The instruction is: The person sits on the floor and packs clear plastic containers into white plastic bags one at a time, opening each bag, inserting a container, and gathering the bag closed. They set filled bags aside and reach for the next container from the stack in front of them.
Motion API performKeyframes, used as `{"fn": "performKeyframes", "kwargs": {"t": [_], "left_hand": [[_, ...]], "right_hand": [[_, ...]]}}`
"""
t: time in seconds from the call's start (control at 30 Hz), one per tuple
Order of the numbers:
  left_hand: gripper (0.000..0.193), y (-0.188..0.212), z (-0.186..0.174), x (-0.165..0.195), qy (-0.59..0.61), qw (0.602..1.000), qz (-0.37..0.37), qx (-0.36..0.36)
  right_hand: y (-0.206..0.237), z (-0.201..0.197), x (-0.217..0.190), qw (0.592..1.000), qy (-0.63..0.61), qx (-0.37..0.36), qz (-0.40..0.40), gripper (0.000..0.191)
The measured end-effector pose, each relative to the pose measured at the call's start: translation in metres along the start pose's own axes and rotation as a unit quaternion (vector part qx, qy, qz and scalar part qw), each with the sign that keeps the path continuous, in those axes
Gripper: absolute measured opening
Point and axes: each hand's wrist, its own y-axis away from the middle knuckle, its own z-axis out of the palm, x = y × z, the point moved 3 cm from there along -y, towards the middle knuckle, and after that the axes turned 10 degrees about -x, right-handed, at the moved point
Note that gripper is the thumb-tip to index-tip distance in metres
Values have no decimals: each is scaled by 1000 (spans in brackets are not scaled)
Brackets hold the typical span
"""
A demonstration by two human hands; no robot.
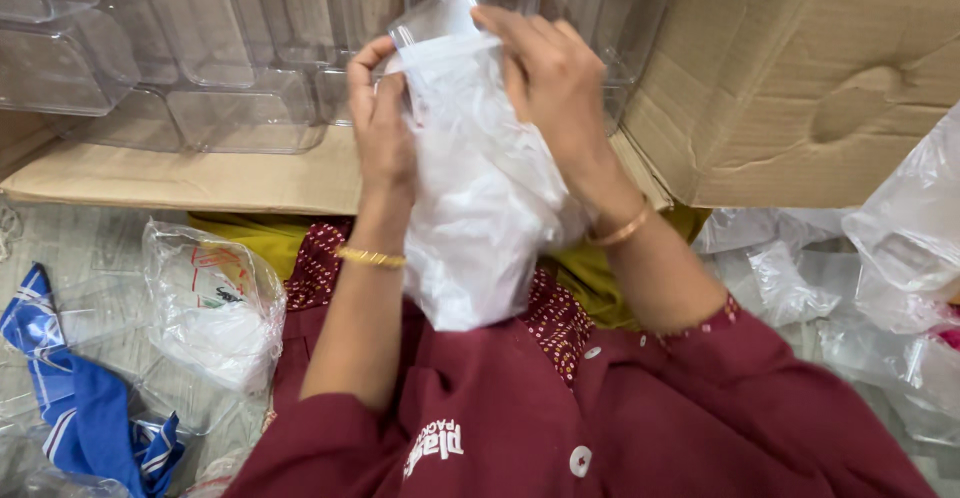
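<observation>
Both my hands hold up a clear plastic container [432, 16] that sits inside a crinkled white plastic bag [475, 208]. My left hand [382, 123] grips the bag's left side near its top. My right hand [550, 78] is curled over the upper right of the bag and the container's rim. The bag hangs down over my lap, above my maroon sleeves. Only the top corner of the container shows out of the bag.
Several clear plastic containers [180, 48] are stacked in an open cardboard box [800, 108] ahead. A bag with white items [215, 308] and a blue cloth [75, 398] lie at left. Loose plastic bags [880, 278] pile at right.
</observation>
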Motion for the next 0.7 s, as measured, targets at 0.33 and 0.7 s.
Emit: {"fn": "performKeyframes", "kwargs": {"t": [0.33, 0.7], "left_hand": [[26, 65, -6, 38, -69, 979, -165, -94], [33, 83, -45, -41, -426, 863, -229, -147]], "right_hand": [[88, 69, 48, 760, -582, -138, 255, 34], [119, 107, 49, 693, -656, -124, 272, 52]]}}
